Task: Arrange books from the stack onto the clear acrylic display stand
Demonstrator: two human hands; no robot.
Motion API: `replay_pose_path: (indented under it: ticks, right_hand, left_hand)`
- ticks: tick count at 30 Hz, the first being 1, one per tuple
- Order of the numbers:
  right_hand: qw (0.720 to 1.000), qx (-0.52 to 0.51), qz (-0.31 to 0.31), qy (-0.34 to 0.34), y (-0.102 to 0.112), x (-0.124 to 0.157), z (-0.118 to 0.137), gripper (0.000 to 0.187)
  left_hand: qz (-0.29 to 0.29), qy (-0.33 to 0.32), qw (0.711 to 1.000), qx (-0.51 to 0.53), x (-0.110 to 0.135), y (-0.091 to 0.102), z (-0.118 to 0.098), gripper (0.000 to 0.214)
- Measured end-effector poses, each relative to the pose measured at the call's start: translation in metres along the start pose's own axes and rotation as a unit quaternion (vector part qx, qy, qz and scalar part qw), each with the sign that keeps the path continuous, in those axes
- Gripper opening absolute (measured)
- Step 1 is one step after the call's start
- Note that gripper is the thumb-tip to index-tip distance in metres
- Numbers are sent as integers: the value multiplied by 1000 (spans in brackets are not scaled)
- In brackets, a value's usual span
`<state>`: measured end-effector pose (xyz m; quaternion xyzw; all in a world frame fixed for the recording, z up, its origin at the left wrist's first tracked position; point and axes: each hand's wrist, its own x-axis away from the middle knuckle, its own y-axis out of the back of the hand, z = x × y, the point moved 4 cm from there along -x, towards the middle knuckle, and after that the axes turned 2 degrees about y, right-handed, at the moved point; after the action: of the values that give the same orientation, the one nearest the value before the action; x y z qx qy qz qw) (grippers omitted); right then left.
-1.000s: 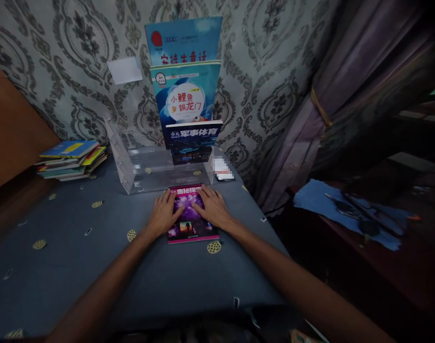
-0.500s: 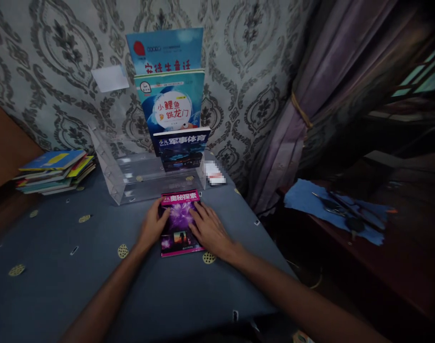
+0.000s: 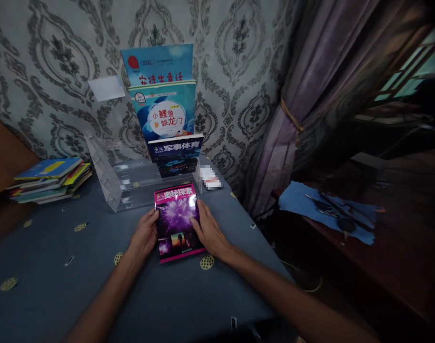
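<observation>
A purple and pink book [image 3: 176, 221] is held between both my hands, its far edge tipped up off the blue-grey tablecloth [image 3: 60, 276]. My left hand [image 3: 143, 234] grips its left edge and my right hand [image 3: 209, 230] grips its right edge. Just behind it stands a clear acrylic tiered stand [image 3: 128, 178]. On the stand's right side three books rise in steps: a dark blue book [image 3: 175, 153] in front, a teal fish book [image 3: 163, 112] behind it, and a light blue book [image 3: 156, 63] at the back.
A stack of several thin books [image 3: 48, 180] lies at the far left of the table. A patterned wall is behind the stand, with a purple curtain [image 3: 303, 100] on the right. A dark wooden surface carries a blue cloth [image 3: 324, 212] with tools.
My hands slid from lying flat on the cover to the book's two side edges. The book's far edge has lifted from the table. The camera drifted right.
</observation>
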<state>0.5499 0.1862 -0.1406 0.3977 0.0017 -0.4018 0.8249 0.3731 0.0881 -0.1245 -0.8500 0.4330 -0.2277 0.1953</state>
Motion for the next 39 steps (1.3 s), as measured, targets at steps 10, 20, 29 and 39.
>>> replay_pose_path:
  ticks: [10,20,29,39]
  right_hand:
    - [980,-162,-110,28,-4,-17,-19,61]
    - [971,-134,-188,55,23,-47,-7,59]
    - [966,-131,-200,99,44,-76,4,55]
    - [964,-144,-183,128,64,-119,10,55]
  left_hand:
    - [-10,-50,999,17,-9,-20,-10,31]
    - [14,-108,994,-6,-33,-50,-31,38]
    - [11,-149,989,15,-47,-60,-47,45]
    - [6,-223,975,-4,-73,-72,-68,39]
